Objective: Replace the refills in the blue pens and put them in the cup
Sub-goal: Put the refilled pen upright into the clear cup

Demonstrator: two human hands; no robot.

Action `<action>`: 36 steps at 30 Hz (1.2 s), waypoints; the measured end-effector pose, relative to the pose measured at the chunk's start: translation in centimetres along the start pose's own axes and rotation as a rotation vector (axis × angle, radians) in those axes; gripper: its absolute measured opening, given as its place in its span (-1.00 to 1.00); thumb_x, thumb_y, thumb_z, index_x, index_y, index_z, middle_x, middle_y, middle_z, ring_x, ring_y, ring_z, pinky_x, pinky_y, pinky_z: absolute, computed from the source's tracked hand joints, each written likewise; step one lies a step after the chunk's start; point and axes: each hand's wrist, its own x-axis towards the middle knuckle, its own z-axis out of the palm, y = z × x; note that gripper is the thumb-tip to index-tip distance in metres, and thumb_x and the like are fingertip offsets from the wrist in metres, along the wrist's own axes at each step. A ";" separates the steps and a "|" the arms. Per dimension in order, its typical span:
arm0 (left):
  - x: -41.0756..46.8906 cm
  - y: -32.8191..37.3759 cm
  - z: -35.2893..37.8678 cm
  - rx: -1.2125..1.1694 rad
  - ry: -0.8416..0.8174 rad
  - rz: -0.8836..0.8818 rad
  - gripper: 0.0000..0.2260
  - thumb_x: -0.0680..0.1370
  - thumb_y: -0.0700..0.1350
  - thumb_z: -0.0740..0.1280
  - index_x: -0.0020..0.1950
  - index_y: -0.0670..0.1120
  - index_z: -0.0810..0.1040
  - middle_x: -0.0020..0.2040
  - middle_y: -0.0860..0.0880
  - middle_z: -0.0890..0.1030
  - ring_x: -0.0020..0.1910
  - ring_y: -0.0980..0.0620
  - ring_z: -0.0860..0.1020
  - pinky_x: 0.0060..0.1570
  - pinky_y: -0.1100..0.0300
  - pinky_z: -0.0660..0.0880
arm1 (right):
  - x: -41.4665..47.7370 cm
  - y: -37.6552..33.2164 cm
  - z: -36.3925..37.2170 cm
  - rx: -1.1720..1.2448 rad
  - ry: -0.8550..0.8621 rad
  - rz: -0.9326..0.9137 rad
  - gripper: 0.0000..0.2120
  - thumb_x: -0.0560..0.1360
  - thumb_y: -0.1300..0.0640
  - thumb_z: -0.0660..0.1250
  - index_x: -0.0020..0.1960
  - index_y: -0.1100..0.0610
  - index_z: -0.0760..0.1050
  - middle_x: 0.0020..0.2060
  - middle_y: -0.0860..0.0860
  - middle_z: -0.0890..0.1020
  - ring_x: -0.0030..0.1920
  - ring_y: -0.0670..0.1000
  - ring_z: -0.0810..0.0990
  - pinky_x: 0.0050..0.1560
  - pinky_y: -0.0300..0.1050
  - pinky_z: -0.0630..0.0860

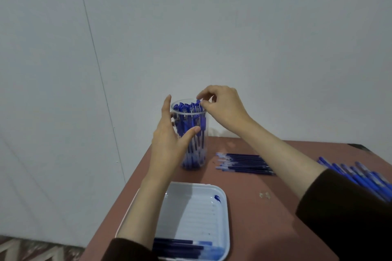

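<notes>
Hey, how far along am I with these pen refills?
The cup is packed with pens. Your right hand pinches a pen at its rim; your left hand holds the cup. A pile of pens and loose refills are left.

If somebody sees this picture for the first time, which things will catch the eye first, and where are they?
First the clear cup packed with blue pens, at the far edge of the table, with the left hand round it and the right hand pinching a pen at its rim. Then the row of dark refills right of the cup, and the white tray nearest the camera.
</notes>
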 end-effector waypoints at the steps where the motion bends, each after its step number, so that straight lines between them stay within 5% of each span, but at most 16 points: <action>1: 0.0 0.0 0.0 0.003 0.002 -0.003 -0.19 0.42 -0.04 0.47 0.51 0.11 0.04 0.21 0.03 0.50 0.10 0.11 0.50 0.15 0.05 0.51 | 0.1 -0.1 -0.1 -0.005 -0.023 0.015 -0.78 0.49 0.33 0.27 0.01 0.16 0.66 -0.16 0.01 0.66 -0.32 -0.24 0.45 -0.30 -0.57 0.32; 9: 0.1 -0.5 0.3 0.038 0.010 -0.006 -0.21 0.44 -0.02 0.46 0.52 0.11 0.04 0.19 0.08 0.49 0.13 0.08 0.51 0.14 0.03 0.51 | 0.6 -0.3 -0.7 -0.039 -0.108 0.030 -0.79 0.48 0.26 0.30 0.04 0.10 0.65 -0.17 -0.01 0.65 -0.18 -0.13 0.53 -0.18 -0.39 0.38; 14: -1.0 0.0 0.8 0.257 0.037 0.082 -0.29 0.50 0.01 0.37 0.53 0.05 0.06 0.49 -0.10 0.23 0.42 -0.11 0.23 0.36 0.03 0.22 | -1.0 0.3 -1.8 0.032 -0.028 0.018 -0.78 0.53 0.16 0.29 0.13 -0.01 0.59 -0.05 -0.07 0.61 -0.14 -0.09 0.45 0.01 -0.22 0.39; 16: -2.1 1.2 1.0 0.325 0.086 0.123 -0.37 0.52 -0.01 0.34 0.52 0.03 0.12 0.51 -0.14 0.15 0.43 -0.11 0.14 0.34 0.05 0.20 | -2.1 0.8 -2.9 0.016 -0.021 0.015 -0.78 0.53 0.14 0.30 0.14 -0.02 0.58 -0.02 -0.06 0.59 -0.20 -0.14 0.46 -0.01 -0.23 0.38; 20: -4.3 3.7 2.6 0.380 0.188 0.319 -0.53 0.49 -0.06 0.28 0.40 -0.06 0.35 0.40 -0.18 0.32 0.30 -0.12 0.23 0.26 0.02 0.29 | -5.6 2.5 -5.7 0.011 -0.060 0.069 -0.82 0.53 0.14 0.31 0.07 -0.01 0.62 -0.10 -0.08 0.62 -0.28 -0.18 0.48 -0.18 -0.37 0.37; 27: -8.8 7.2 9.2 0.307 -0.101 0.419 -0.64 0.45 -0.02 0.18 0.20 -0.06 0.54 0.29 -0.13 0.45 0.29 -0.09 0.25 0.25 0.06 0.28 | -12.1 8.0 -11.6 -0.154 -0.104 0.351 -0.82 0.49 0.18 0.31 0.01 0.03 0.65 -0.18 -0.04 0.62 -0.16 -0.08 0.54 -0.09 -0.24 0.42; 31: -10.5 7.7 12.4 0.268 -0.224 0.413 -0.70 0.44 -0.08 0.28 0.15 -0.04 0.57 0.28 -0.12 0.46 0.30 -0.08 0.24 0.22 -0.01 0.37 | -15.0 11.5 -16.0 -0.293 -0.097 0.540 -0.81 0.47 0.25 0.30 -0.02 0.11 0.65 -0.14 0.03 0.66 -0.10 -0.01 0.58 -0.27 -0.35 0.39; 36: -11.2 8.0 14.2 0.230 -0.264 0.406 -0.76 0.46 -0.12 0.38 0.12 -0.03 0.59 0.26 -0.10 0.47 0.28 -0.04 0.23 0.23 0.00 0.35 | -17.6 15.3 -19.7 -0.539 -0.069 0.783 -0.77 0.48 0.18 0.27 0.11 0.09 0.57 0.08 0.08 0.60 0.08 0.14 0.56 -0.04 -0.11 0.45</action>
